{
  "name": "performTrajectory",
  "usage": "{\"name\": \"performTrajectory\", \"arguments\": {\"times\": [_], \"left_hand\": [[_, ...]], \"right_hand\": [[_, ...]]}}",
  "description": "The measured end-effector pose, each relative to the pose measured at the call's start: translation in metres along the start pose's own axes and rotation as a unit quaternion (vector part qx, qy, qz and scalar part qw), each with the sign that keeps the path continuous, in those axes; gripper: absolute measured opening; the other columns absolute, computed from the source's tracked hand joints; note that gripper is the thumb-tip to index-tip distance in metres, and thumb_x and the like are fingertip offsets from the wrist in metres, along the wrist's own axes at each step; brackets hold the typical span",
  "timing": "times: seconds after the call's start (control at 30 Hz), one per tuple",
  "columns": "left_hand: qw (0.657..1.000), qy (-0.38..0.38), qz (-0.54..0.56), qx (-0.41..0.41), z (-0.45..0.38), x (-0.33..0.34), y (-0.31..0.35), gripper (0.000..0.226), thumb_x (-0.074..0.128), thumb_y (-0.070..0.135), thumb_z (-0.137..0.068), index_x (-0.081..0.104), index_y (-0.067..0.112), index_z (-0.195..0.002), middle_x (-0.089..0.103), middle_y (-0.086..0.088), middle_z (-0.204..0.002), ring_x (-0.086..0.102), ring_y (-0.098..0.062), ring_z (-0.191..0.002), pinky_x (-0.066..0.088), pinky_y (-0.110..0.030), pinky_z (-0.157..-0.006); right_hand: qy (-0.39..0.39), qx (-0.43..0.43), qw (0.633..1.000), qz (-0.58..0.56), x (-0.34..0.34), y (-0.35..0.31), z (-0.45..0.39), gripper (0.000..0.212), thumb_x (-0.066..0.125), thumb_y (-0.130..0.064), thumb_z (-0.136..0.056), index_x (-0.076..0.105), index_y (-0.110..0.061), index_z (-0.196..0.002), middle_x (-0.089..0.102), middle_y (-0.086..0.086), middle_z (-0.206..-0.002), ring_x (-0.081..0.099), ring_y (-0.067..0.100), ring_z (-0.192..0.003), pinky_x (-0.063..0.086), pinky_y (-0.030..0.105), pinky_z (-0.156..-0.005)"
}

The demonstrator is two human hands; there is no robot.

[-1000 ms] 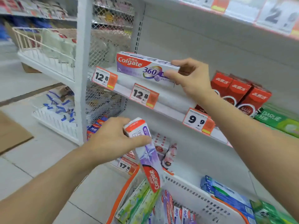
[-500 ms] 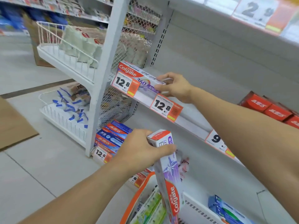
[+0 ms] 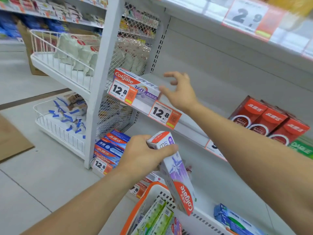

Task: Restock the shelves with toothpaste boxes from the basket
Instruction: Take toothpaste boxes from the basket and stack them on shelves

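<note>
- Right hand [image 3: 182,92]: fingers spread, empty, just beside shelved box [image 3: 135,83].
- Left hand [image 3: 144,156]: fingers clamped on second box [image 3: 174,172].
- Advice: lay it flat beside the first, label outward.

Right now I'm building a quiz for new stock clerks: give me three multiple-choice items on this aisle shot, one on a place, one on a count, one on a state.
1. Where does the Colgate 360 box lie?
A. in the basket
B. on the shelf behind the 12.8 price tags
C. on the floor

2. How many red toothpaste boxes stand at the right of that shelf?
A. one
B. three
C. six

3. What is the right hand doing?
A. fingers spread, gripping nothing
B. clenching a box
C. holding a tag

Answers: 1 B, the box sits on the shelf board above the tags. 2 B, three red fronts show side by side. 3 A, its fingers are open beside the box end; only the left hand grips a purple Colgate box.
</note>
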State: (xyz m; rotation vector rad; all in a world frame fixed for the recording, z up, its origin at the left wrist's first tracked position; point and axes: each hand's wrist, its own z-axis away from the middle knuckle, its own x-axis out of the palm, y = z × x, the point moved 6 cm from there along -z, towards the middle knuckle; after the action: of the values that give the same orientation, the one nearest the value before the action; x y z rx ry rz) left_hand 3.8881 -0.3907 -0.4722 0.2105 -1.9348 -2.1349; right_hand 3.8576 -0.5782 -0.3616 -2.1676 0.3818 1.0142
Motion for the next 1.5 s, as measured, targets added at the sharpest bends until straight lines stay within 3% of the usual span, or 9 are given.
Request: {"name": "performTrajectory", "arguments": {"times": [0.1,0.23,0.4,0.63,0.83,0.97,1.07,1.23,1.5], "left_hand": [[0.998,-0.027,0.054,-0.019,0.004,0.012,0.006,0.028,0.079,0.021,-0.081,0.07,-0.002,-0.094,0.077,-0.012,-0.079,0.074,-0.02,-0.068,0.061,-0.032,-0.058],[0.993,-0.1,0.052,-0.042,0.008,0.047,0.007,0.032,0.078,0.024,-0.08,0.072,-0.001,-0.098,0.076,-0.018,-0.086,0.074,-0.024,-0.072,0.06,-0.032,-0.061],[0.989,-0.12,0.059,-0.055,0.008,0.104,0.009,0.041,0.08,0.032,-0.073,0.073,-0.001,-0.097,0.075,-0.021,-0.091,0.071,-0.029,-0.078,0.061,-0.04,-0.072],[0.987,-0.128,0.095,-0.016,0.016,0.202,0.018,0.053,0.075,0.03,-0.073,0.064,0.0,-0.116,0.077,-0.014,-0.097,0.075,-0.026,-0.085,0.062,-0.032,-0.078],[0.977,-0.21,-0.033,-0.016,0.057,0.31,-0.014,0.046,0.078,0.02,-0.078,0.057,0.006,-0.117,0.071,-0.018,-0.107,0.071,-0.029,-0.095,0.062,-0.038,-0.077],[0.965,-0.213,-0.138,0.068,0.058,0.35,-0.013,0.043,0.084,0.032,-0.077,0.063,0.022,-0.113,0.073,-0.01,-0.098,0.073,-0.03,-0.083,0.062,-0.048,-0.071],[0.893,-0.303,-0.286,0.172,0.056,0.388,0.006,0.04,0.078,0.04,-0.082,0.063,0.035,-0.119,0.074,-0.003,-0.09,0.069,-0.03,-0.077,0.058,-0.047,-0.073],[0.732,-0.32,-0.489,0.351,0.052,0.451,0.053,0.047,0.062,0.057,-0.087,0.056,0.037,-0.129,0.069,0.014,-0.104,0.063,-0.009,-0.087,0.053,-0.039,-0.078],[0.709,-0.21,-0.492,0.459,0.028,0.521,0.12,0.049,0.069,0.051,-0.084,0.066,0.025,-0.126,0.069,0.001,-0.122,0.058,-0.024,-0.111,0.044,-0.046,-0.099]], "right_hand": [[-0.053,-0.01,0.994,-0.093,-0.037,-0.013,0.053,0.01,0.062,-0.019,-0.097,0.067,-0.011,-0.098,0.066,0.004,-0.098,0.067,0.012,-0.083,0.054,0.031,-0.079],[-0.348,0.123,0.914,-0.171,-0.072,0.026,0.16,0.034,0.061,-0.029,-0.097,0.062,-0.008,-0.123,0.071,0.009,-0.116,0.069,0.026,-0.107,0.055,0.04,-0.091],[-0.416,0.224,0.857,-0.205,-0.114,0.101,0.277,0.053,0.076,-0.018,-0.082,0.058,-0.013,-0.131,0.066,0.007,-0.128,0.063,0.032,-0.116,0.049,0.044,-0.102],[-0.187,0.294,0.88,-0.324,-0.169,0.16,0.361,0.037,0.081,-0.013,-0.075,0.067,-0.011,-0.109,0.071,0.011,-0.105,0.066,0.019,-0.087,0.051,0.032,-0.078],[-0.013,0.318,0.838,-0.444,-0.201,0.183,0.406,0.029,0.075,-0.007,-0.08,0.061,-0.006,-0.105,0.071,0.015,-0.09,0.065,0.015,-0.072,0.054,0.024,-0.059],[-0.01,0.308,0.877,-0.369,-0.239,0.208,0.42,0.029,0.078,-0.002,-0.079,0.06,-0.009,-0.102,0.074,0.01,-0.097,0.07,0.02,-0.082,0.057,0.032,-0.076],[0.057,0.272,0.907,-0.318,-0.289,0.226,0.427,0.054,0.083,-0.016,-0.073,0.058,-0.009,-0.12,0.072,0.007,-0.114,0.071,0.023,-0.101,0.056,0.038,-0.09],[0.25,0.21,0.894,-0.306,-0.372,0.246,0.447,0.091,0.084,-0.016,-0.065,0.038,-0.029,-0.143,0.071,0.001,-0.108,0.068,0.023,-0.083,0.057,0.039,-0.057],[0.281,0.16,0.944,0.058,-0.468,0.27,0.455,0.059,0.084,-0.029,-0.076,0.053,-0.037,-0.126,0.064,-0.01,-0.112,0.06,0.003,-0.098,0.047,0.016,-0.084]]}}
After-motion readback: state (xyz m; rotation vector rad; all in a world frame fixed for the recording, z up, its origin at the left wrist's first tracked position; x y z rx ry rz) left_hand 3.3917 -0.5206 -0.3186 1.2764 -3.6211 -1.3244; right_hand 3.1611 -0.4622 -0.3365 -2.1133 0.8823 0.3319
